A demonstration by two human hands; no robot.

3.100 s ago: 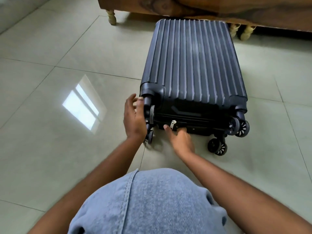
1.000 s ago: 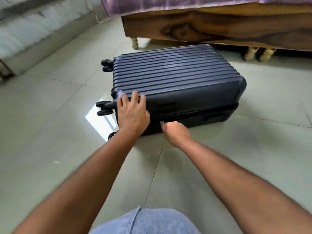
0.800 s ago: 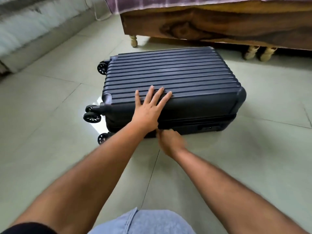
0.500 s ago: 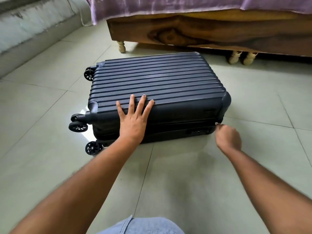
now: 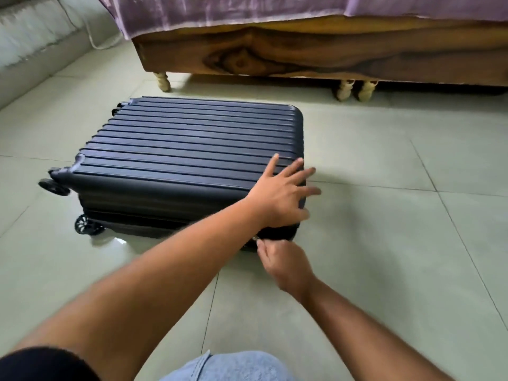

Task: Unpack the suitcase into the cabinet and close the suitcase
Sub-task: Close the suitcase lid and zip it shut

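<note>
Here the dark ribbed suitcase [image 5: 187,149] lies flat on the tiled floor [image 5: 398,243], closed, filling the picture from about nine o'clock to the centre, with its wheels [image 5: 85,224] pointing to nine o'clock. The left hand [image 5: 280,193] reaches across from seven o'clock and rests on the case's near right corner, fingers straight and spread, palm down on the shell. Just below it, toward five o'clock of that corner, the right hand [image 5: 286,262] has its fingers curled and its thumb and fingertips pinched on a small silvery zipper pull [image 5: 255,238] at the seam of the case's front edge. Beyond the suitcase, at twelve o'clock, stands a wooden bed [image 5: 330,50] on pale turned legs [image 5: 162,81], draped with a purple sheet [image 5: 220,9]. At ten o'clock a pale wall base runs along the floor, with a thin white cable [image 5: 93,39] trailing down beside it. At six o'clock a patch of light blue denim [image 5: 228,367] shows at the bottom edge.
</note>
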